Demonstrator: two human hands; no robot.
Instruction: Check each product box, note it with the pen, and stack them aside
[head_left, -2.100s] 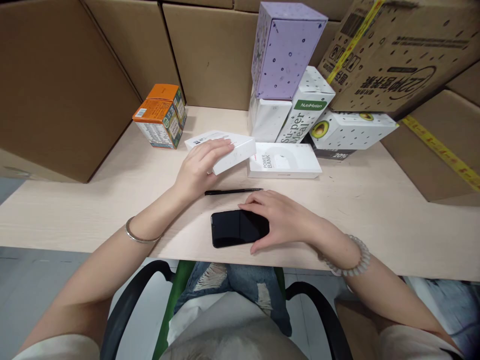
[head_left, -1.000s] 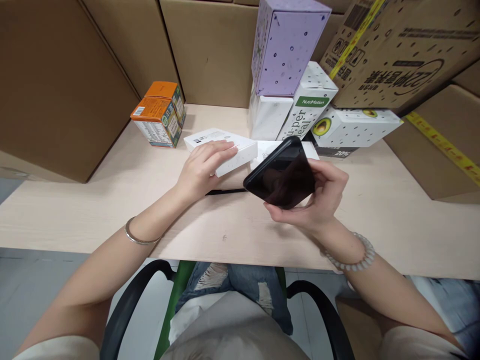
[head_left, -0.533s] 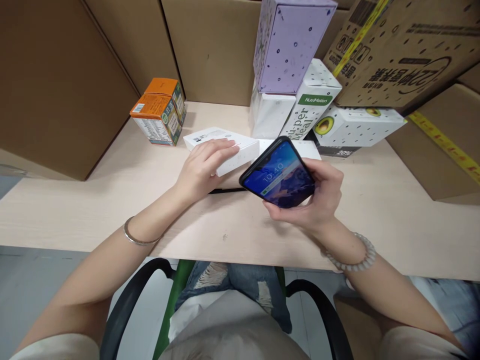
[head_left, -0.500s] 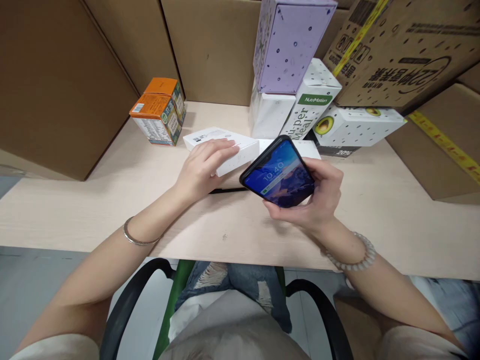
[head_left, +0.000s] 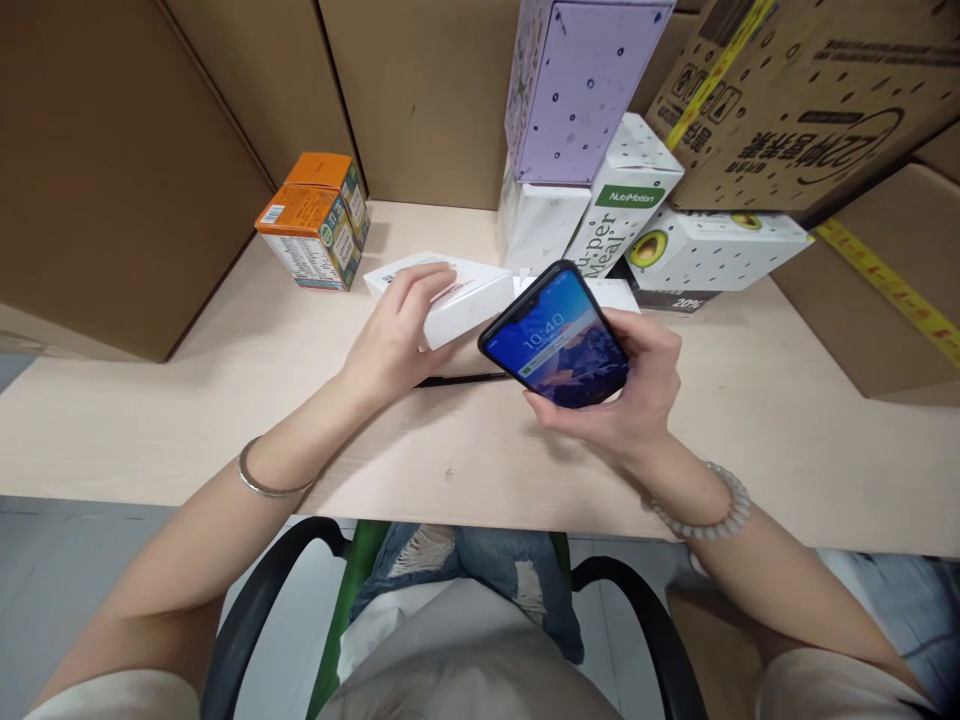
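My right hand (head_left: 637, 380) is closed around a black smartphone (head_left: 562, 340), its lit screen turned up and reading 10:40. The phone is held tilted above the table. My left hand (head_left: 401, 335) grips a flat white box (head_left: 472, 295) at its near left side, fingers over the top and thumb low against the edge. A thin dark object (head_left: 461, 380) shows as a strip below that box; most of it is hidden. Behind the phone, part of another white piece (head_left: 613, 293) is visible, perhaps a box or lid.
Orange-topped cartons (head_left: 311, 220) stand at back left. A purple box (head_left: 589, 90) rests on a white box (head_left: 544, 225), with a NutriMotion box (head_left: 630, 190) and an avocado-print box (head_left: 720, 250) to its right. Large cardboard boxes (head_left: 427, 100) line the back and sides of the table (head_left: 487, 470).
My left fingers have slid back a little and curled more around the white box, which has risen slightly at its near side. The phone has shifted slightly upward in view.
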